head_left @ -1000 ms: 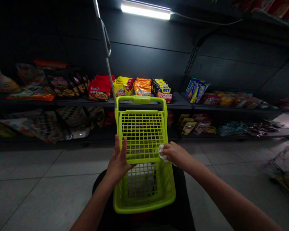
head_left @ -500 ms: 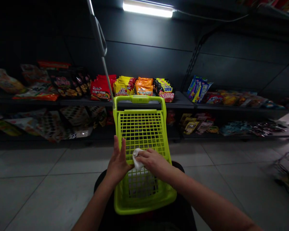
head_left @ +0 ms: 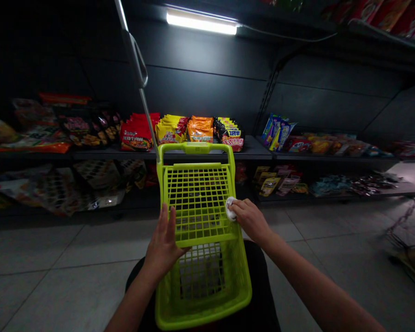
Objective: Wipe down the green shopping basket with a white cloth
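A lime-green plastic shopping basket (head_left: 240,272) with grid walls rests tilted at my lap, and a metal pull handle (head_left: 135,60) rises from its left side. My left hand (head_left: 166,242) lies against the basket's left side, fingers stretched upward and thumb over the edge of the grid panel (head_left: 198,203). In my right hand (head_left: 251,219) is a crumpled white cloth (head_left: 231,209), pressed against the right rim of the basket. The fingers are closed around the cloth.
Behind the basket, a dark shelf (head_left: 252,148) carries red, yellow, orange and black noodle packets (head_left: 200,129). More snack bags (head_left: 90,122) sit to the left and on the lower shelf. A light tube (head_left: 201,21) glows above. Grey floor tiles (head_left: 100,244) surround me.
My right hand has moved with the cloth from the middle crossbar, right and up to the basket's right rim. My left hand stays at the left side. The view has shifted slightly.
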The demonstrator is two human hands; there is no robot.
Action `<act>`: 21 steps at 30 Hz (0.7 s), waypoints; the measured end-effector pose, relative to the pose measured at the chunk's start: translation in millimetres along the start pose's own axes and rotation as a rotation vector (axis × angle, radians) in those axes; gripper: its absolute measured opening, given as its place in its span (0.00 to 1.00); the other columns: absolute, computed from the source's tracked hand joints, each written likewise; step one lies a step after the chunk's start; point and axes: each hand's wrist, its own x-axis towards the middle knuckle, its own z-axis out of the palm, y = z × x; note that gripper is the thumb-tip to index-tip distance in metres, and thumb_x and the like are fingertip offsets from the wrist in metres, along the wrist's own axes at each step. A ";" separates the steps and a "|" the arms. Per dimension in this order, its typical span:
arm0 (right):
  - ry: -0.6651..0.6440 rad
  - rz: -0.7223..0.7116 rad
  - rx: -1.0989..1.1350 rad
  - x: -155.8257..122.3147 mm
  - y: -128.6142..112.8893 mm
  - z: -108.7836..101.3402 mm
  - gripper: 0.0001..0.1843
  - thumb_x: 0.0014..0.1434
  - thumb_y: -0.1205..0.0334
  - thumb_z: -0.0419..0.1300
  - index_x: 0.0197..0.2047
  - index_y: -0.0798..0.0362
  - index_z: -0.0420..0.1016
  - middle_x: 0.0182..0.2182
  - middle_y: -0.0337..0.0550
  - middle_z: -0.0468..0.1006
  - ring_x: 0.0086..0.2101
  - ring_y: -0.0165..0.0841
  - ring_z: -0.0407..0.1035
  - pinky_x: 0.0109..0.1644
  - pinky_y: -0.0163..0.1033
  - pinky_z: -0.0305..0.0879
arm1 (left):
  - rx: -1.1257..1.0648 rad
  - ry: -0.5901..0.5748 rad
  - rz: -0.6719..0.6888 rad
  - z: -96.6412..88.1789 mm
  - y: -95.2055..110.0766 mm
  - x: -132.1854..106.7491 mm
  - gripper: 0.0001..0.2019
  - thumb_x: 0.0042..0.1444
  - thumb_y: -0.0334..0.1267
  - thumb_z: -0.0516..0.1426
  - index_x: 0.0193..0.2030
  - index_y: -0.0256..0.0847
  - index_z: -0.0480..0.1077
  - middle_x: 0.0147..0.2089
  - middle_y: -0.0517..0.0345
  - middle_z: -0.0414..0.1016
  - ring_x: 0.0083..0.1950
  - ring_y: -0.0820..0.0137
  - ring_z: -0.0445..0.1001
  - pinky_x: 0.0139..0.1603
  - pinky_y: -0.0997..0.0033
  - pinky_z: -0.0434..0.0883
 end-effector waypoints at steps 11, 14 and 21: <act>0.011 0.274 -0.152 157.2 54.2 11.2 0.13 0.71 0.63 0.51 0.50 0.51 0.77 0.48 0.47 0.79 0.47 0.42 0.62 0.45 0.43 0.57 | 0.013 0.024 0.018 2.1 -2.9 2.0 0.65 0.48 0.39 0.71 0.78 0.51 0.26 0.80 0.38 0.34 0.79 0.44 0.42 0.69 0.36 0.62; 0.038 0.311 -0.098 157.5 50.4 15.6 0.14 0.68 0.65 0.54 0.52 0.51 0.77 0.51 0.47 0.78 0.47 0.42 0.62 0.48 0.42 0.58 | 0.030 0.017 -0.013 0.7 -1.3 1.5 0.66 0.46 0.38 0.72 0.78 0.51 0.26 0.80 0.37 0.29 0.78 0.42 0.43 0.66 0.37 0.66; 0.096 0.209 0.196 60.7 8.6 20.5 0.17 0.61 0.70 0.61 0.53 0.51 0.77 0.53 0.48 0.77 0.48 0.41 0.64 0.56 0.45 0.60 | 0.062 0.001 -0.019 -2.6 4.9 2.4 0.70 0.43 0.34 0.73 0.77 0.55 0.24 0.80 0.41 0.19 0.78 0.39 0.38 0.65 0.36 0.67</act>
